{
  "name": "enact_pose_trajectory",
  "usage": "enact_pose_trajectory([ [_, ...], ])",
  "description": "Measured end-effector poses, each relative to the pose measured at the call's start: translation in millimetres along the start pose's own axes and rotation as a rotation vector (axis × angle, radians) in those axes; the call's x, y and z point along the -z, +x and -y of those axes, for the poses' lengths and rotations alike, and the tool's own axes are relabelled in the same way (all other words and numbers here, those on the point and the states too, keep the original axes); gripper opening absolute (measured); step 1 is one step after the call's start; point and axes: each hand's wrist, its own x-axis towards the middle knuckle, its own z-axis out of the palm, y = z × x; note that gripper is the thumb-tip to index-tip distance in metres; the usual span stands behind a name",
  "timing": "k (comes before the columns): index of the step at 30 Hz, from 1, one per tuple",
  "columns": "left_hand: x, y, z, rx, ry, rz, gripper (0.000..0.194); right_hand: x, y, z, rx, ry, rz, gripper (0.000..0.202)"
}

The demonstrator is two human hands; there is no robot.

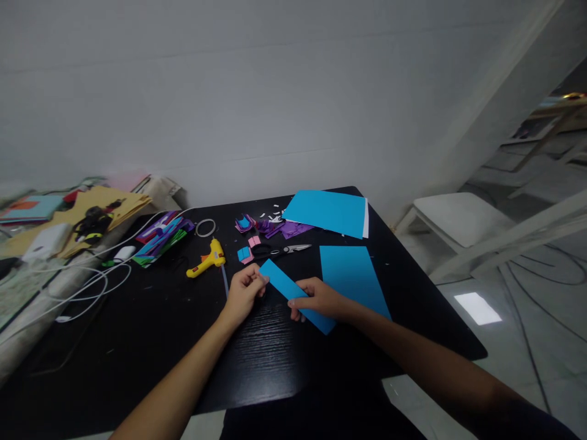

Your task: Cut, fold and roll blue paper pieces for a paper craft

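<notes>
The person's right hand (318, 297) gripped a blue paper strip (280, 281), thumb on top, fingers underneath. Left hand (244, 290) had its fingers curled at the strip's far-left end; too dim there to tell whether it actually pinched the paper. Strip was held slantwise above the black table (151, 348), left of a loose blue sheet (352, 275) lying under the right forearm. Scissors (298, 248) lay just beyond the strip, blades pointing right. Yellow glue gun (208, 261) sat left of them; larger blue paper (326, 211) lay farther back, over white paper (365, 220).
</notes>
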Motion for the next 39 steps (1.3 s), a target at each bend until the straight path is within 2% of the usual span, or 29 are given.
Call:
enact_pose_trajectory([
  [3, -0.6, 0.1, -0.1, 0.007, -0.003, 0.015, 0.029, 0.0, 0.0, -1.0, -0.001, 0.008, 0.001, 0.033],
  [8, -3.3, -0.6, -1.9, 0.043, 0.059, 0.138, 0.033, -0.6, 0.1, -2.4, 0.000, 0.014, -0.013, 0.035],
  [12, -6.9, -2.7, 1.2, 0.073, 0.084, 0.192, 0.036, -1.2, -0.3, -1.3, 0.014, 0.018, -0.013, 0.036],
  [18, -11.5, -5.2, 8.4, 0.098, 0.044, 0.317, 0.032, -1.0, 0.6, -1.9, 0.030, 0.023, -0.008, 0.035],
  [26, -11.7, -5.6, 10.2, 0.112, 0.023, 0.393, 0.026, 0.0, 0.6, -1.9, 0.038, 0.014, 0.003, 0.034],
  [30, -14.1, -6.1, 6.1, 0.124, -0.002, 0.402, 0.024, -0.2, 0.8, -1.1, 0.042, 0.004, -0.001, 0.034],
  [35, -16.4, -6.2, 3.1, 0.129, -0.007, 0.353, 0.024, -0.5, 0.3, 0.1, 0.041, 0.004, 0.003, 0.032],
  [39, -10.9, -3.5, 3.1, 0.129, 0.004, 0.257, 0.027, -0.9, -0.9, 1.5, 0.022, -0.001, -0.005, 0.029],
])
